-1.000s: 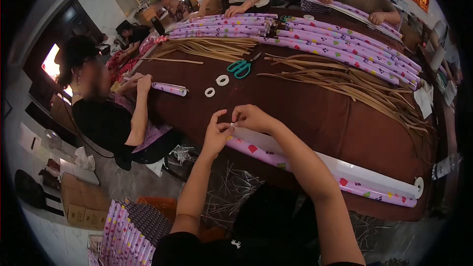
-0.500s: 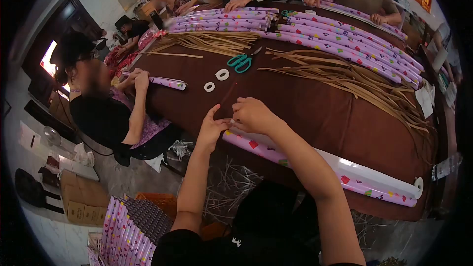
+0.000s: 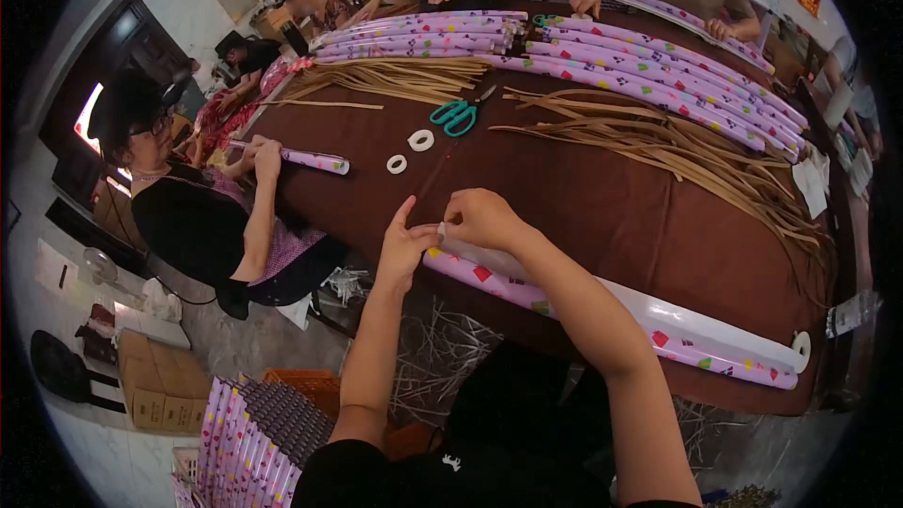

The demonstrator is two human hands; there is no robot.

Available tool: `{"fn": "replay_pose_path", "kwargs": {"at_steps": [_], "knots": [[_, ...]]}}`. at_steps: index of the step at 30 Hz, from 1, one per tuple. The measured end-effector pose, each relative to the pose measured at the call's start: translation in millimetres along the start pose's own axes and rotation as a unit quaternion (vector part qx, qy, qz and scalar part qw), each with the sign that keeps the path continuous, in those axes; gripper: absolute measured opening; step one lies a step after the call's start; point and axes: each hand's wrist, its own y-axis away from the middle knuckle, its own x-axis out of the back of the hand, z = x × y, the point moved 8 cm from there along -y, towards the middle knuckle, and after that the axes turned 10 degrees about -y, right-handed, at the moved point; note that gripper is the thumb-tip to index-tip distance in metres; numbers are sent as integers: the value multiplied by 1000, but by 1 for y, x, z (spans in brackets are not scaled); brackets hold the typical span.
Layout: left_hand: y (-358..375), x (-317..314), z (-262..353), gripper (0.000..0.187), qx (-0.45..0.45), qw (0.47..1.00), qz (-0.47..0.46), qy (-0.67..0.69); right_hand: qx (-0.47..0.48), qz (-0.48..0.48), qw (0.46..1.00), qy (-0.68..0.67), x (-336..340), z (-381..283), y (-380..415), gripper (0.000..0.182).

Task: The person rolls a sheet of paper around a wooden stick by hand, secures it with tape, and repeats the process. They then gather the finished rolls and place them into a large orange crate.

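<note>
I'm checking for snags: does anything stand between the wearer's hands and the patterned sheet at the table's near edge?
Nothing visible does. The left hand and right hand are together at one end of the patterned sheet; the scissors lie beyond them.

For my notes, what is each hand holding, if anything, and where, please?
The right hand apparently pinches the patterned sheet at its left end; the left hand's hold is unclear.

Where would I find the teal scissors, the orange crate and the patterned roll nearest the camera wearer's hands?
Teal scissors (image 3: 468,107): head view, on the handles.
Orange crate (image 3: 315,384): head view, on its visible side.
Patterned roll (image 3: 715,357): head view, on its printed outside.
</note>
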Motion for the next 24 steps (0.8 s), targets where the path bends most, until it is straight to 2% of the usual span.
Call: {"fn": "replay_pose_path", "kwargs": {"at_steps": [2, 3, 4, 5, 6, 7, 8, 10, 12, 13, 14, 17, 20, 21, 23, 24], "knots": [[6, -1, 4, 87, -8, 999, 9, -37, -74, 18, 995, -56, 2, 16, -1, 19], [9, -3, 6, 84, -17, 997, 17, -73, -76, 19, 995, -56, 5, 17, -2, 19], [16, -2, 16, 77, -139, 961, 92, -219, -107, 53, 991, -67, 15, 23, -1, 20], [31, -11, 24, 71, -256, 885, 162, -354, -139, 88, 983, -77, 26, 30, 0, 22], [60, -31, 52, 53, -341, 811, 223, -420, -152, 106, 978, -96, 33, 38, 0, 24], [79, -56, 60, 37, -362, 822, 196, -394, -162, 117, 973, -119, 40, 44, -1, 24], [91, -86, 53, 26, -385, 840, 92, -371, -173, 127, 966, -141, 46, 51, -2, 24], [130, -150, 51, 24, -499, 767, -25, -403, -179, 142, 948, -222, 57, 58, -2, 20], [156, -186, 48, 25, -547, 726, -39, -415, -185, 142, 927, -293, 72, 53, -1, 16], [162, -194, 48, 26, -567, 704, -35, -426, -159, 141, 934, -287, 82, 49, -1, 14], [161, -199, 47, 26, -569, 706, -41, -419, -132, 140, 940, -280, 94, 45, -1, 14], [147, -203, 40, 35, -517, 753, -97, -396, -147, 178, 925, -303, 126, 43, 8, 14], [153, -202, 48, 36, -513, 756, -126, -386, -173, 226, 892, -350, 153, 42, 23, 15], [151, -203, 46, 38, -505, 762, -139, -381, -169, 227, 897, -340, 166, 37, 28, 15], [149, -205, 43, 39, -519, 739, -144, -405, -153, 237, 910, -303, 206, 28, 40, 16], [149, -205, 44, 38, -516, 738, -153, -407, -133, 286, 907, -279, 238, 15, 50, 17]]}}
